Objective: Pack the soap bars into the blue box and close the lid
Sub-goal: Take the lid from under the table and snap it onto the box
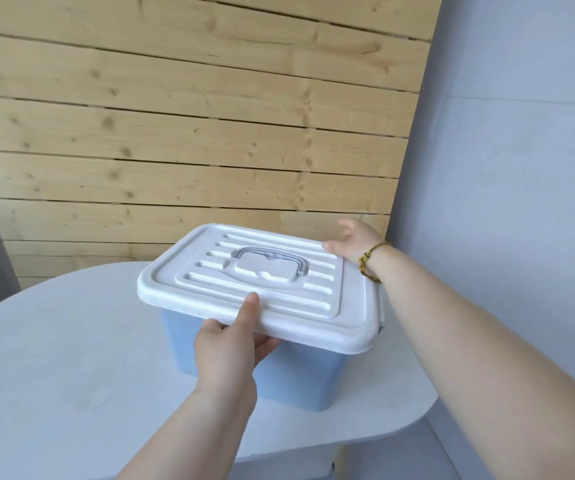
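Note:
The blue box (300,375) stands on the white table, covered by its white ribbed lid (189,289) with a grey handle folded flat in the middle. My left hand (230,344) grips the lid's near edge, thumb on top and fingers curled under the rim. At the lid's far right corner my right hand (352,242) rests on the edge with its thumb on top and fingers relaxed. No soap bars are visible; the box's inside is hidden by the lid.
The round white table (71,358) carries the box, and its edge runs close to the box on the right. A wooden plank wall (192,133) rises behind, with a grey wall (521,150) to the right.

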